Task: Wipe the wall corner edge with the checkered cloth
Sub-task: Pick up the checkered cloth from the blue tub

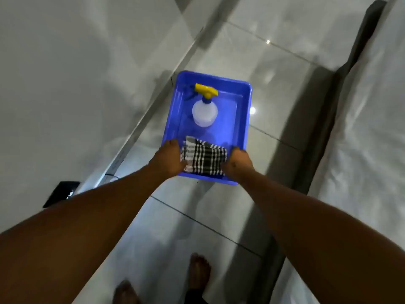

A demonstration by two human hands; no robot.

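A black-and-white checkered cloth point(203, 157) lies folded at the near end of a blue plastic tub point(246, 119). My left hand point(169, 159) grips the tub's near left rim, touching the cloth's left edge. The tub's near right rim is in the grip of my right hand point(237, 164), beside the cloth's right edge. The tub hangs above the tiled floor, held between both hands. The white wall point(65, 73) runs along the left, and its corner edge point(192, 12) shows at the top.
A white spray bottle point(205, 114) with a yellow trigger head stands in the tub's far half. A bed with a white sheet point(361, 139) and dark frame fills the right. A black wall socket point(61, 193) sits low left. My bare feet point(199, 268) stand on glossy tiles.
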